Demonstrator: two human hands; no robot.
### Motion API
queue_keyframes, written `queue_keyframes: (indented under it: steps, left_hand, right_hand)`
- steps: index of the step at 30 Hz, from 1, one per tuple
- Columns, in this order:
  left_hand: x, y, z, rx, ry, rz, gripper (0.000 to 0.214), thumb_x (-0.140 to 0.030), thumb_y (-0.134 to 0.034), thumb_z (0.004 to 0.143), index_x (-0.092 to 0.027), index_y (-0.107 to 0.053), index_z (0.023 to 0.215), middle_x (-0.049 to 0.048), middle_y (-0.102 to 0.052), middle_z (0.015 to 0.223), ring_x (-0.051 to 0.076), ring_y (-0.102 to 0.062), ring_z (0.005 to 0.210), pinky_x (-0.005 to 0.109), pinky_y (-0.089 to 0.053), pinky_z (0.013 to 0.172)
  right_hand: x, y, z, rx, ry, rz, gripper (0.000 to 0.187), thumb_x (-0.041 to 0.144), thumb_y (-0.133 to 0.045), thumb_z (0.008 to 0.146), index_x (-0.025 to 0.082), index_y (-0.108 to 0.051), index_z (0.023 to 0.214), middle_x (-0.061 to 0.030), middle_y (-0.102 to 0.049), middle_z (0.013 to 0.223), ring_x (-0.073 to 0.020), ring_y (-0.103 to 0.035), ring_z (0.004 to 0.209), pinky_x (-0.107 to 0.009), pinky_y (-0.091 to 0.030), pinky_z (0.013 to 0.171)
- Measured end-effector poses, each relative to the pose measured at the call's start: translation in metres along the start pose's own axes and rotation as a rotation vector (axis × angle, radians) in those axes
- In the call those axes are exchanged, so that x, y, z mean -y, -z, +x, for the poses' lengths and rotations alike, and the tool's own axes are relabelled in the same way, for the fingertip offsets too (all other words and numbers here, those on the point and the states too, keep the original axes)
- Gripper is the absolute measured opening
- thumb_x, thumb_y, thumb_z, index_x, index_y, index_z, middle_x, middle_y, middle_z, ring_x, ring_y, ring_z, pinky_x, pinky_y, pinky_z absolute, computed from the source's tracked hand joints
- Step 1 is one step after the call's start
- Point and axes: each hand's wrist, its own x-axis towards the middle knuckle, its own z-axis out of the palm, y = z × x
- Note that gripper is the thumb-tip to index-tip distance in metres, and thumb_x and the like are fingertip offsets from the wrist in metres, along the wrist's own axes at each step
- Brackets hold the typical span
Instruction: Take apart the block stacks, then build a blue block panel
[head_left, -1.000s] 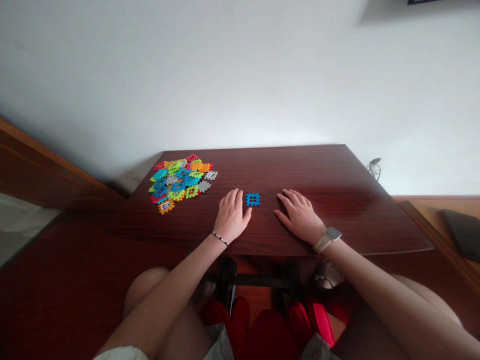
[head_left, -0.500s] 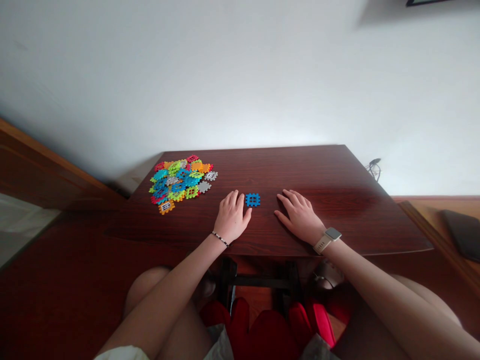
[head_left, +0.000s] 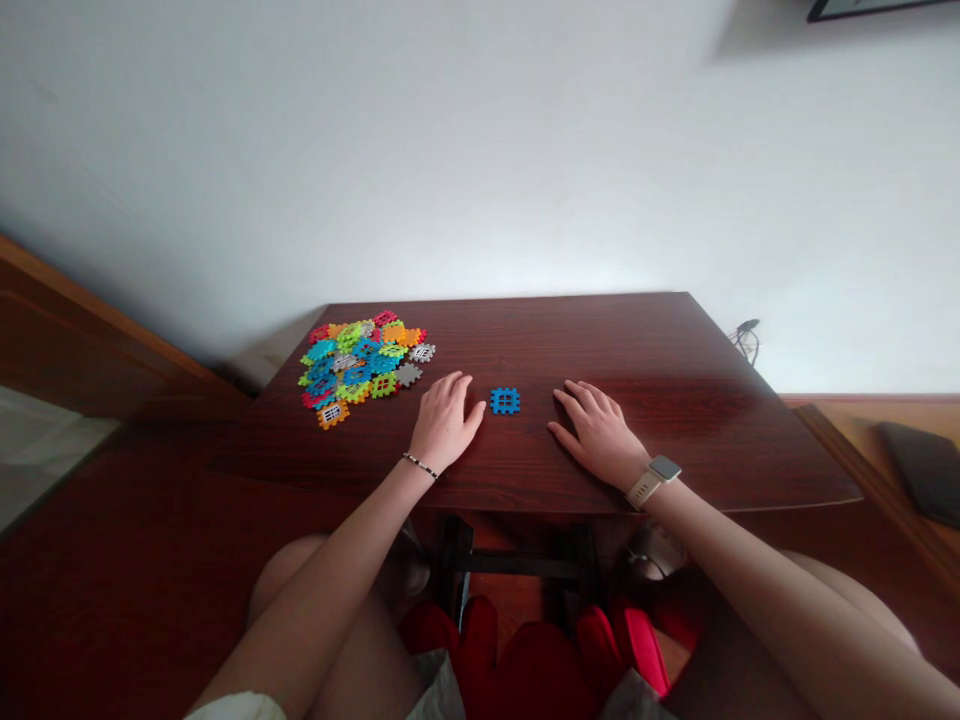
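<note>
A single blue waffle-shaped tile (head_left: 505,400) lies flat on the dark wooden table (head_left: 660,340), between my two hands. My left hand (head_left: 444,421) hovers or rests just left of it, fingers stretched out and empty, a thin bracelet on the wrist. My right hand (head_left: 598,431) lies flat on the table to the tile's right, fingers apart, holding nothing, with a watch on its wrist. A pile of several coloured tiles (head_left: 361,363) sits at the table's far left corner.
The table stands against a white wall (head_left: 480,150). A cable (head_left: 748,335) hangs past its right far corner. A dark flat object (head_left: 924,465) lies on a wooden surface at the right. My knees and red slippers (head_left: 540,650) show below the table's front edge.
My left hand has slid to the left, away from the blue tile and toward the pile. My right hand and the tile stay where they were.
</note>
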Motion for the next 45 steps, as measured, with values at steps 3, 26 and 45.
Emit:
queue_keyframes:
  steps: [3,26,45]
  left_hand:
    - [0.024,0.015,0.01,-0.076,0.063,0.005,0.042,-0.037,-0.057,0.106,-0.015,-0.06,0.141,0.0211,-0.064,0.148,0.038,-0.059,0.14,0.056,-0.046,0.121]
    - [0.149,0.07,-0.013,-0.128,0.674,0.321,0.061,-0.059,-0.06,0.098,-0.016,-0.067,0.14,0.0254,-0.055,0.155,0.046,-0.045,0.147,0.064,-0.042,0.119]
    - [0.151,0.061,-0.003,-0.178,0.684,0.245,0.047,-0.049,-0.073,0.091,-0.017,-0.07,0.125,0.0232,-0.058,0.153,0.045,-0.047,0.145,0.064,-0.041,0.12]
  right_hand:
    - [-0.001,-0.001,0.0,-0.004,0.008,0.009,0.06,0.052,-0.046,0.111,0.016,-0.055,0.159,-0.0211,-0.052,0.166,-0.0395,-0.044,0.155,-0.06,-0.044,0.123]
    - [-0.001,0.0,0.0,-0.012,0.013,-0.001,0.06,0.052,-0.045,0.111,0.018,-0.055,0.159,-0.021,-0.054,0.164,-0.0398,-0.046,0.153,-0.061,-0.046,0.12]
    - [-0.002,-0.001,0.0,-0.018,0.015,0.02,0.06,0.053,-0.043,0.111,0.018,-0.055,0.159,-0.0207,-0.054,0.163,-0.0402,-0.045,0.154,-0.061,-0.044,0.121]
